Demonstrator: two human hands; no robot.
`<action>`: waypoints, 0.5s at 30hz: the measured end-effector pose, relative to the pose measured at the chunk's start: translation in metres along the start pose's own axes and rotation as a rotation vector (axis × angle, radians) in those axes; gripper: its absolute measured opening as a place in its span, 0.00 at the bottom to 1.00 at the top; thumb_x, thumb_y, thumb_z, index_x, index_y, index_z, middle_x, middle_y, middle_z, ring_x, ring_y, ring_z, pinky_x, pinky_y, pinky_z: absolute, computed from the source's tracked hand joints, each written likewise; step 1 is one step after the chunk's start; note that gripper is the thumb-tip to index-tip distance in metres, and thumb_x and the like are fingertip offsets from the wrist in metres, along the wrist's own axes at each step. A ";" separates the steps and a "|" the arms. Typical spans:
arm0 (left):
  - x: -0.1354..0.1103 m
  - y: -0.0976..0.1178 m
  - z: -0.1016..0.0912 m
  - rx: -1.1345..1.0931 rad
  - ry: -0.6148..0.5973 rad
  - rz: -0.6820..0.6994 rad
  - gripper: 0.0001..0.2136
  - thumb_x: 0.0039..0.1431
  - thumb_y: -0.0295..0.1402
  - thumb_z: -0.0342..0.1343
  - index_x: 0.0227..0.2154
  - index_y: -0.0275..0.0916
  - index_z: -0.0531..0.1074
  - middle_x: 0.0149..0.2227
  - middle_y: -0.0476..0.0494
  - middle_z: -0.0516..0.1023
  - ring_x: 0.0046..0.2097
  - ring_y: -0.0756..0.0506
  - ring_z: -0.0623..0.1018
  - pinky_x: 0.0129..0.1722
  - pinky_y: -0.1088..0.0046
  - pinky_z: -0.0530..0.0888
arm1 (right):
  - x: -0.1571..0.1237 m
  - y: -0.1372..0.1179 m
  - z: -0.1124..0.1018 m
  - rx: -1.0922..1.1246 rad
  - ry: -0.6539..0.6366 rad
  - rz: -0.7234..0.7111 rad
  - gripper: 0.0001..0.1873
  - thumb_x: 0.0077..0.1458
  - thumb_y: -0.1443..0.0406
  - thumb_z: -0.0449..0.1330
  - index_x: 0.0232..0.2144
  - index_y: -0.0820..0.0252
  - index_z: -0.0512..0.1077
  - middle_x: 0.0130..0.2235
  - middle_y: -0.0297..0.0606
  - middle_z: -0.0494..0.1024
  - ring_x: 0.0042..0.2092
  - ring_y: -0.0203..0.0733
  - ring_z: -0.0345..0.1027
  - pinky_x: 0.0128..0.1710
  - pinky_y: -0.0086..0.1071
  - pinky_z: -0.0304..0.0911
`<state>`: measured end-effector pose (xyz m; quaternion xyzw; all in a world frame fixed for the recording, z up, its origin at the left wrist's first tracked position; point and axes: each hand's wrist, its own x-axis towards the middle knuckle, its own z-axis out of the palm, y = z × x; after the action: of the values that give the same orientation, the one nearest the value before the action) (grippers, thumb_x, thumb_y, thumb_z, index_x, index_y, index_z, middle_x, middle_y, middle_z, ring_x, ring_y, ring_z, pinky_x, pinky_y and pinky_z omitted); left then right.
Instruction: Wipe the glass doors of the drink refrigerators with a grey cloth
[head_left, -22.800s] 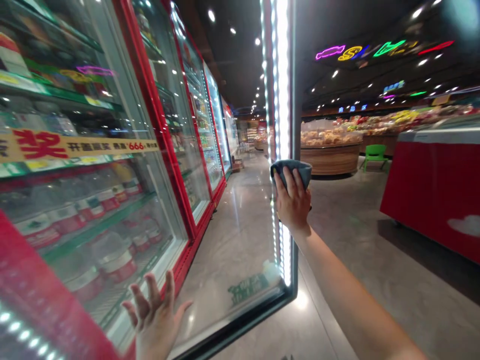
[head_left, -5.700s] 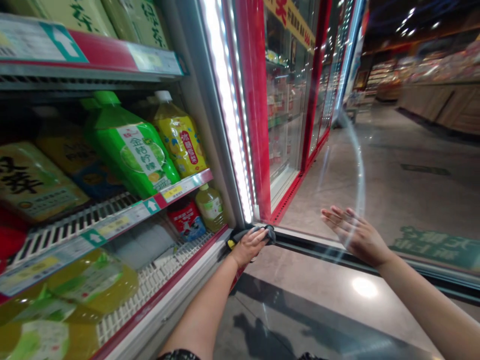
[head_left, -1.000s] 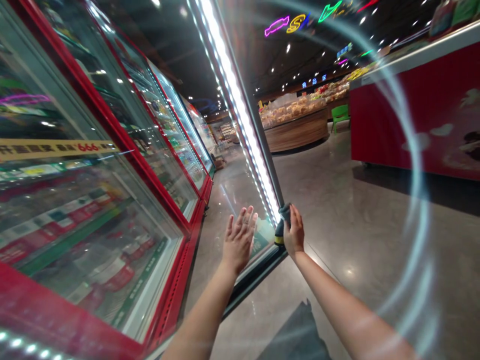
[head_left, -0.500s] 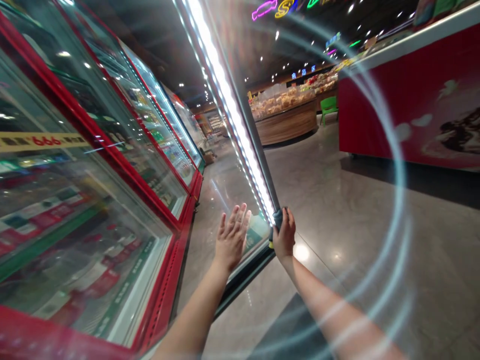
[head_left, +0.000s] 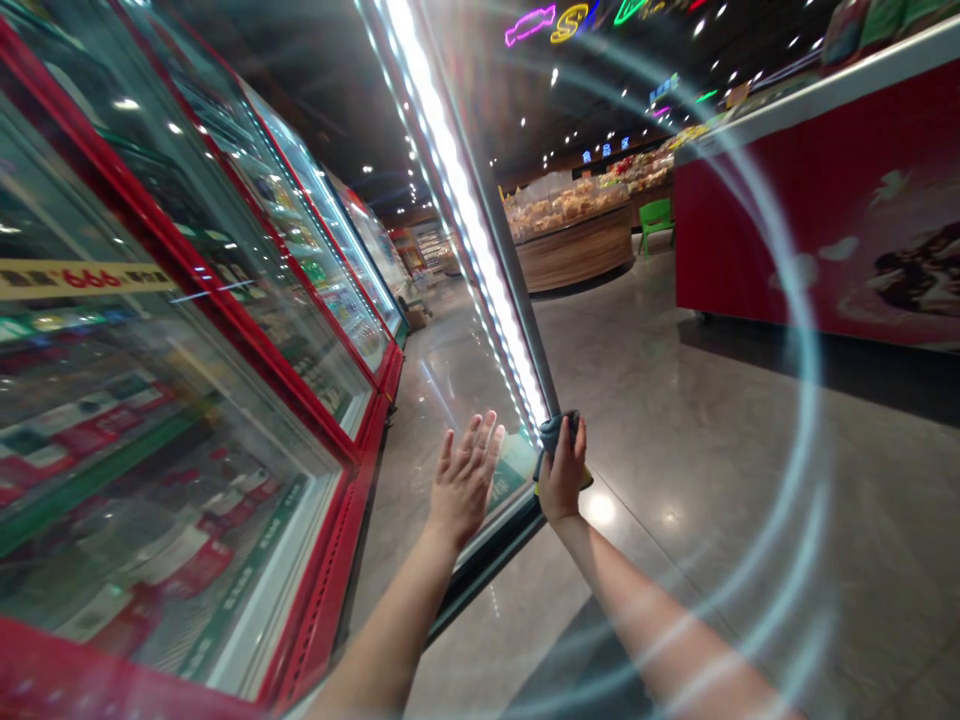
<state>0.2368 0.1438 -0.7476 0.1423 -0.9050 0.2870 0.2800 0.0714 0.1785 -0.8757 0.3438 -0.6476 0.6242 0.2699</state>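
Note:
A glass refrigerator door (head_left: 491, 380) stands swung out in front of me, with a bright LED strip (head_left: 472, 210) along its outer edge. My left hand (head_left: 466, 475) lies flat against the glass, fingers stretched and a little apart. Low on the door's edge, my right hand (head_left: 562, 470) grips a dark grey cloth (head_left: 553, 432) with a yellow border. The cloth is wrapped round the lower corner of the frame, by the end of the light strip. Part of the cloth is hidden behind my fingers.
Red-framed refrigerators (head_left: 307, 385) with bottles behind glass line the left. On the right stands a red counter (head_left: 795, 230) with a white top. Farther back are a round wooden display stand (head_left: 577, 245) and a green chair (head_left: 657, 218). The floor (head_left: 720, 470) is shiny grey.
My right hand has shifted slightly on the door's lower corner, and more of the cloth and its yellow border shows. My left hand stays flat on the glass.

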 end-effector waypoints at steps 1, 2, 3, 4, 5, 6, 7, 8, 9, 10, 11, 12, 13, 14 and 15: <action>0.000 0.000 0.000 0.005 0.005 0.001 0.36 0.64 0.25 0.51 0.73 0.41 0.46 0.72 0.43 0.55 0.75 0.45 0.46 0.74 0.57 0.34 | 0.007 -0.003 -0.003 -0.018 -0.012 -0.040 0.40 0.65 0.71 0.48 0.74 0.51 0.39 0.75 0.51 0.37 0.75 0.59 0.36 0.66 0.62 0.54; -0.001 0.000 0.000 0.010 0.009 0.002 0.36 0.64 0.25 0.51 0.73 0.42 0.46 0.72 0.43 0.55 0.75 0.45 0.46 0.74 0.57 0.33 | 0.015 -0.007 -0.005 -0.031 -0.023 -0.082 0.40 0.65 0.72 0.47 0.74 0.50 0.39 0.76 0.49 0.35 0.75 0.59 0.34 0.66 0.62 0.54; -0.001 0.000 -0.001 0.014 0.012 0.003 0.36 0.64 0.26 0.51 0.73 0.42 0.47 0.72 0.43 0.55 0.75 0.45 0.45 0.74 0.56 0.33 | 0.026 -0.010 -0.008 -0.037 -0.029 -0.127 0.40 0.65 0.73 0.46 0.74 0.49 0.40 0.76 0.47 0.34 0.75 0.59 0.33 0.66 0.61 0.55; -0.002 -0.001 -0.001 0.017 0.016 0.003 0.36 0.64 0.26 0.52 0.72 0.42 0.48 0.72 0.43 0.55 0.75 0.45 0.45 0.74 0.56 0.32 | 0.039 -0.014 -0.009 -0.034 -0.033 -0.176 0.40 0.64 0.74 0.46 0.74 0.47 0.42 0.76 0.44 0.34 0.75 0.58 0.34 0.67 0.60 0.55; -0.002 -0.001 -0.002 0.022 0.021 0.004 0.35 0.64 0.26 0.52 0.72 0.42 0.49 0.72 0.44 0.56 0.75 0.46 0.45 0.74 0.56 0.32 | 0.054 -0.019 -0.011 -0.021 -0.041 -0.234 0.39 0.64 0.75 0.47 0.73 0.45 0.47 0.76 0.42 0.36 0.75 0.57 0.36 0.67 0.57 0.55; -0.003 -0.002 -0.002 0.027 0.028 0.006 0.35 0.64 0.26 0.52 0.72 0.42 0.50 0.72 0.44 0.56 0.75 0.46 0.45 0.74 0.55 0.32 | 0.070 -0.025 -0.012 -0.002 -0.057 -0.298 0.38 0.64 0.76 0.48 0.72 0.43 0.52 0.76 0.39 0.40 0.74 0.55 0.39 0.68 0.55 0.55; -0.004 -0.003 -0.003 0.034 0.036 0.007 0.35 0.64 0.26 0.52 0.72 0.42 0.50 0.72 0.44 0.56 0.75 0.46 0.45 0.74 0.55 0.32 | 0.087 -0.031 -0.012 0.017 -0.077 -0.364 0.37 0.64 0.76 0.49 0.70 0.42 0.57 0.75 0.37 0.45 0.74 0.53 0.42 0.69 0.52 0.54; -0.005 -0.003 -0.004 0.041 0.044 0.008 0.34 0.64 0.26 0.52 0.72 0.42 0.51 0.72 0.44 0.56 0.75 0.46 0.45 0.74 0.55 0.33 | 0.102 -0.038 -0.012 0.031 -0.100 -0.423 0.35 0.64 0.76 0.50 0.67 0.41 0.62 0.74 0.34 0.50 0.73 0.51 0.45 0.70 0.50 0.53; -0.006 -0.004 -0.005 0.048 0.051 0.007 0.34 0.64 0.27 0.52 0.72 0.42 0.51 0.72 0.44 0.57 0.75 0.45 0.45 0.74 0.55 0.33 | 0.115 -0.044 -0.011 0.034 -0.120 -0.467 0.33 0.64 0.75 0.51 0.65 0.40 0.65 0.73 0.33 0.54 0.73 0.49 0.47 0.71 0.49 0.52; -0.007 -0.004 -0.007 0.054 0.056 0.006 0.33 0.64 0.27 0.52 0.72 0.42 0.51 0.72 0.44 0.57 0.75 0.45 0.45 0.74 0.55 0.33 | 0.124 -0.049 -0.010 0.027 -0.136 -0.492 0.32 0.64 0.75 0.52 0.64 0.41 0.67 0.72 0.32 0.57 0.73 0.48 0.47 0.71 0.48 0.51; -0.008 -0.004 -0.009 0.058 0.059 0.006 0.33 0.65 0.27 0.52 0.72 0.42 0.51 0.72 0.44 0.57 0.75 0.45 0.46 0.74 0.55 0.33 | 0.128 -0.052 -0.010 0.011 -0.145 -0.499 0.31 0.65 0.74 0.52 0.64 0.42 0.67 0.72 0.33 0.58 0.73 0.48 0.48 0.71 0.48 0.51; -0.009 -0.005 -0.011 0.060 0.059 0.005 0.33 0.65 0.27 0.52 0.72 0.42 0.51 0.72 0.44 0.57 0.75 0.46 0.46 0.74 0.55 0.33 | 0.128 -0.052 -0.009 -0.011 -0.149 -0.494 0.30 0.65 0.74 0.53 0.64 0.42 0.68 0.71 0.33 0.59 0.73 0.48 0.48 0.71 0.48 0.51; -0.010 -0.005 -0.014 0.060 0.056 0.002 0.33 0.65 0.26 0.52 0.72 0.42 0.51 0.72 0.44 0.57 0.75 0.46 0.46 0.74 0.55 0.33 | 0.124 -0.050 -0.010 -0.032 -0.151 -0.485 0.30 0.65 0.73 0.53 0.64 0.43 0.67 0.71 0.34 0.60 0.73 0.49 0.48 0.71 0.49 0.51; -0.012 -0.005 -0.016 0.058 0.052 -0.003 0.33 0.65 0.26 0.51 0.72 0.42 0.51 0.72 0.44 0.57 0.75 0.45 0.47 0.74 0.55 0.33 | 0.116 -0.045 -0.012 -0.052 -0.153 -0.481 0.29 0.66 0.73 0.52 0.64 0.43 0.67 0.70 0.35 0.62 0.72 0.49 0.50 0.71 0.49 0.52; -0.013 -0.005 -0.019 0.056 0.048 -0.011 0.33 0.64 0.25 0.51 0.72 0.42 0.51 0.72 0.44 0.57 0.75 0.45 0.47 0.74 0.55 0.33 | 0.107 -0.039 -0.016 -0.066 -0.157 -0.486 0.29 0.66 0.74 0.52 0.64 0.43 0.68 0.69 0.35 0.64 0.71 0.48 0.52 0.70 0.50 0.53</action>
<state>0.2575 0.1527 -0.7401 0.1481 -0.8888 0.3142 0.2990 0.0345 0.1831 -0.7671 0.5279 -0.5849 0.4907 0.3720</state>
